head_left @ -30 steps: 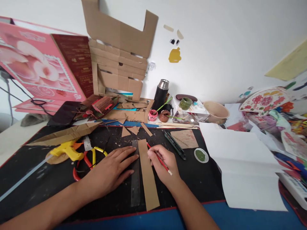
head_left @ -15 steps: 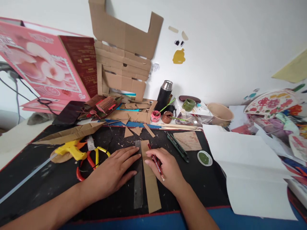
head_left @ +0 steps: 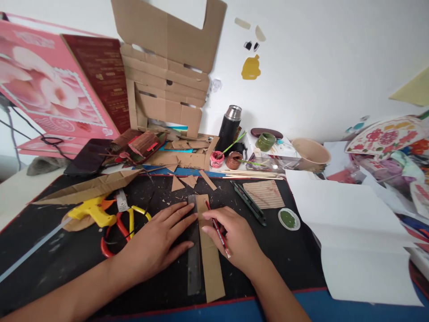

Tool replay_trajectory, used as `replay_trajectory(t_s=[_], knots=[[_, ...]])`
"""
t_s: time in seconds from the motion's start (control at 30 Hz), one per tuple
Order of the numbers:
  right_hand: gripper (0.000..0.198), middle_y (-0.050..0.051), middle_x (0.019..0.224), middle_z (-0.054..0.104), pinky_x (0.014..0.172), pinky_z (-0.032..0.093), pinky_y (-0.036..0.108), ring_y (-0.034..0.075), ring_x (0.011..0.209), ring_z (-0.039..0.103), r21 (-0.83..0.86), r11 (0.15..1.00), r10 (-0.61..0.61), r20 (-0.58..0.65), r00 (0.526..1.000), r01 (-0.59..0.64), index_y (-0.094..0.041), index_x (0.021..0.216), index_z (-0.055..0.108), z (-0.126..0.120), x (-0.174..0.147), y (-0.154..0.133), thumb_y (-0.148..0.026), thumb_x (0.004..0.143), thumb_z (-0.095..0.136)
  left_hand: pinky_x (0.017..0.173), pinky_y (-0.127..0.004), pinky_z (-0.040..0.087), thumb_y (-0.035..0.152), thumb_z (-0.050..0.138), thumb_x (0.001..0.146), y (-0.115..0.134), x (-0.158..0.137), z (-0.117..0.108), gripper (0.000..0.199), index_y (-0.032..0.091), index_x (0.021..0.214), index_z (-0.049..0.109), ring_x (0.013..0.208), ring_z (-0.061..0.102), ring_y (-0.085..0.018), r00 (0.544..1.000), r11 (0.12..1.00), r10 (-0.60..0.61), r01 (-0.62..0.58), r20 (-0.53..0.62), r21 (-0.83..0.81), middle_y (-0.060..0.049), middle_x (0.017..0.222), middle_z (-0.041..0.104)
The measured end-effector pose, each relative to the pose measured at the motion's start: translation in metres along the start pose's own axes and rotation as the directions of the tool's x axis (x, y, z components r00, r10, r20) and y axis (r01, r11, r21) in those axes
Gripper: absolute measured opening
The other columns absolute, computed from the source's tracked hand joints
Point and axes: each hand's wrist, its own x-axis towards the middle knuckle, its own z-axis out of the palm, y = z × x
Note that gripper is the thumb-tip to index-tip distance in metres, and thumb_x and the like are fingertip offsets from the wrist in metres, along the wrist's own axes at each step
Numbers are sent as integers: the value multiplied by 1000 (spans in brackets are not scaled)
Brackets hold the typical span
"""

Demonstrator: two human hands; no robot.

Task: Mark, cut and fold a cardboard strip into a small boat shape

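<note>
My left hand [head_left: 164, 239] lies flat with its fingers stretched out, fingertips on a dark metal ruler [head_left: 194, 268]. Just right of the ruler, nearly parallel to it, is a long strip of brown cardboard [head_left: 213, 273]. A red and black pencil [head_left: 219, 233] is gripped in my right hand [head_left: 236, 239], which rests over the strip. The pencil's tip points away from me, towards the strip's far end. Left of my left hand lie red-and-yellow-handled pliers [head_left: 125, 226] and a yellow glue gun [head_left: 95, 210] with a long glue stick.
A green utility knife [head_left: 250, 204], corrugated cardboard [head_left: 264, 194] and a lid of green paint [head_left: 288, 219] lie to the right, beside white paper [head_left: 355, 232]. Cardboard scraps [head_left: 189, 180] lie beyond the strip. Further back stand a black flask [head_left: 229, 127] and paint jars [head_left: 233, 160].
The camera view has shifted slightly. Both hands keep nearly the same place on the ruler and over the strip, and the pencil stays in my right hand.
</note>
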Motion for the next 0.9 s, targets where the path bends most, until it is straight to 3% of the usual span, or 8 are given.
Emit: replay_trajectory(t_s=[0.13,0.33,0.63,0.9], knots=[[16,8,103,79,83,56,35,25,95,73,-2,1000,7,3,1000,-7,-24,122,76,-1,0,-1,-28,107,71,111,-53,62,31,55,113,3,1,-4,43,27,156,62,140,67,-33,997,997,73,-73,22,1,-11,160,65],[14,7,100,78,81,55,34,24,91,72,12,1000,-2,2,1000,2,-23,120,76,-3,1,-3,-26,107,71,115,-51,61,30,57,112,5,-2,-4,42,24,153,66,148,61,-34,993,992,119,-120,23,33,-11,162,64],[17,6,103,79,83,56,35,24,93,72,2,1000,-9,9,1000,9,-24,121,75,-3,2,-1,-23,104,76,122,-55,55,46,65,110,-1,5,-7,56,26,161,57,156,53,-36,992,996,85,-81,98,-37,-13,167,58],[35,9,122,79,95,58,41,29,110,71,-23,998,-53,50,997,54,-24,130,71,1,3,1,-23,98,85,124,-55,52,50,66,108,-7,16,-11,55,23,156,59,155,54,-35,988,993,96,-87,118,-81,-16,169,56]])
